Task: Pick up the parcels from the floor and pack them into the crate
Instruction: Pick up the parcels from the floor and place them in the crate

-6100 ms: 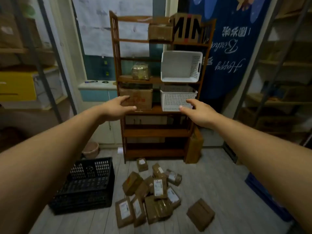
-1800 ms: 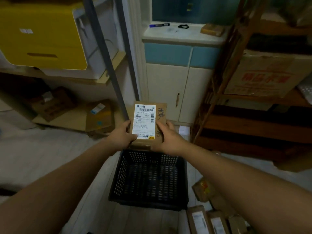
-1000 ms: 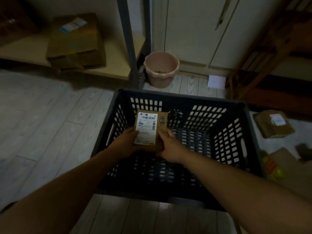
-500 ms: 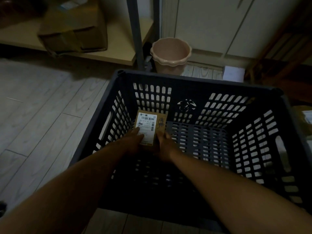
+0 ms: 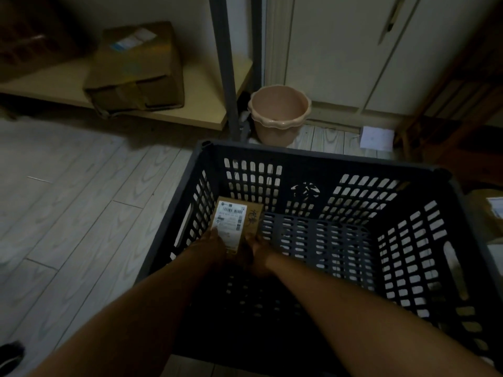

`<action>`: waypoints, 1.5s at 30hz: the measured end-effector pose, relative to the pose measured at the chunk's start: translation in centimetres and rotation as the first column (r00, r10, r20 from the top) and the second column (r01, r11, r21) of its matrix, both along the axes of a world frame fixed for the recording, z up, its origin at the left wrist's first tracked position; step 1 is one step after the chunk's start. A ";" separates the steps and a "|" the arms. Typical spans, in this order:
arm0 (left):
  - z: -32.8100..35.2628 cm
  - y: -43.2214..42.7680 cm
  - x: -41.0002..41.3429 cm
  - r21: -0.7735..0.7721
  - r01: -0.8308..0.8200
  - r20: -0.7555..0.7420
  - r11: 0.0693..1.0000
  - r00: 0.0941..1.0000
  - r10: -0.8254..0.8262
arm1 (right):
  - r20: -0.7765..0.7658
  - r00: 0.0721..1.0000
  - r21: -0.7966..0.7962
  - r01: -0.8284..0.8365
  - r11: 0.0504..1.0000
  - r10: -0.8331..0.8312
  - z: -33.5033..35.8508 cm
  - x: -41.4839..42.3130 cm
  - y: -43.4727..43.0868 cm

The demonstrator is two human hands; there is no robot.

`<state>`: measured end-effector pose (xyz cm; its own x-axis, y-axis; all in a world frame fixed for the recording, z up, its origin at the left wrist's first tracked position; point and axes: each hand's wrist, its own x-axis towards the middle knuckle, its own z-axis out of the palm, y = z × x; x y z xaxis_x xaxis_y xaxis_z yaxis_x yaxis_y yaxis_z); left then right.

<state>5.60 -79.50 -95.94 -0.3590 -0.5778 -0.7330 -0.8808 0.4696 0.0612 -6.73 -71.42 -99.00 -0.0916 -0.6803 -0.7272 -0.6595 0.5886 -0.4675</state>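
Note:
A black slotted plastic crate (image 5: 321, 156) stands on the pale wooden floor right in front of me. Both my arms reach down into it. A small brown cardboard parcel (image 5: 239, 221) with a white barcode label lies low in the crate's far left corner, against the left wall. My left hand (image 5: 215, 240) grips its near left side and my right hand (image 5: 257, 253) grips its near right side. The crate's floor shows no other parcel. Another brown parcel (image 5: 487, 213) with a white label lies on the floor just outside the crate's right wall.
A pink plastic bucket (image 5: 280, 112) stands behind the crate beside a grey shelf post (image 5: 226, 66). A large cardboard box (image 5: 138, 69) sits on a low wooden shelf at far left. White cabinet doors (image 5: 340, 50) and a dark wooden rack (image 5: 462, 110) stand behind.
My hands have lowered the parcel from above the crate down into its far left corner. My head has tilted slightly, so the crate sits further right in view.

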 end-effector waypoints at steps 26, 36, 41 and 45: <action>55.9 10.4 -3.5 -0.060 0.175 -0.205 0.983 0.961 -0.183 | -0.288 0.892 -0.208 0.297 0.932 -0.348 58.4 -12.5 20.1; 70.0 22.0 -6.0 -0.177 0.327 -0.407 0.928 0.835 -0.371 | -0.291 0.753 -0.354 0.489 0.798 -0.590 74.8 -8.7 37.3; 73.6 30.0 -8.4 -0.141 0.431 -0.399 0.891 0.799 -0.450 | -0.330 0.677 -0.361 0.553 0.751 -0.658 78.6 -7.5 47.1; 75.3 37.9 -11.4 -0.150 0.490 -0.425 0.858 0.752 -0.504 | -0.361 0.628 -0.355 0.591 0.724 -0.690 80.0 -8.6 55.9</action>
